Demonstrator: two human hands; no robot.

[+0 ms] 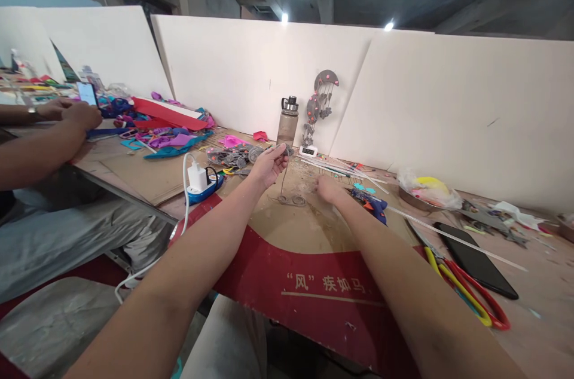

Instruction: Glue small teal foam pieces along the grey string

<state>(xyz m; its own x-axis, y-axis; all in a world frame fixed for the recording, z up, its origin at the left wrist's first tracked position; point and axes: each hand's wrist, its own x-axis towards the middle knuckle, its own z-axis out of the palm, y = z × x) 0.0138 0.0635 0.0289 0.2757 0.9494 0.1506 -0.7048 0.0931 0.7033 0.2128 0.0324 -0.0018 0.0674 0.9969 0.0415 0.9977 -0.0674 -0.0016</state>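
Note:
My left hand is raised over the board, its fingertips pinched on a small grey piece. From it a thin grey strand hangs down to coiled grey loops lying on the tan board. To the right, my right hand rests low near the board, fingers curled and mostly turned away, so what they hold, if anything, is hidden. Just right of that hand lies a blue glue gun. A grey, crescent-topped decoration with pink dots stands against the white panel behind a small white clock.
A bottle stands behind my left hand. White charger and cable are at left; scissors and a black phone lie at right. Further left, a person's hands hold a lit phone beside colourful scraps.

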